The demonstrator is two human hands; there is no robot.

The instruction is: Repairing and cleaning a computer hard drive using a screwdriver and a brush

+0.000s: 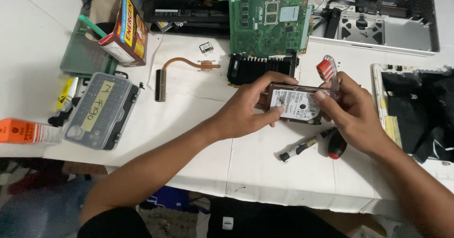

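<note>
1. The left hand (253,108) grips the near-left edge of a small hard drive (297,104), thumb on the labelled top face and fingers curled under it, holding it just above the white table (265,171).
2. The right hand (352,112) closes on the drive's right edge and also pinches a red-and-clear screwdriver (328,73), which stands up out of the fingers toward 12 o'clock.
3. The drive sits near the middle of the table, label up and tilted slightly, between both hands.
4. At 5 o'clock from the drive, a red-handled screwdriver (336,145) lies on the table, partly under the right wrist, with a slim black-and-white tool (302,147) just beside it.
5. At 12 o'clock, a black finned heatsink (257,69) lies behind the left knuckles, and beyond it a green circuit board (267,18).
6. At 10 o'clock lies a copper heat pipe (187,67) with a dark end block.
7. At 9 o'clock, well apart, a closed clear-lidded bit case (101,110) holds rows of small bits, seen dimly through the lid under a yellow tape strip.
8. Past it, at 10 o'clock, an open cardboard box (123,27) lies tipped, with a green stick poking from its mouth; what else it holds I cannot tell.
9. At 1 o'clock, an opened silver laptop shell (378,30) shows its inner parts.
10. At 3 o'clock, a white tray-like shell (378,91) holds black material.
</note>
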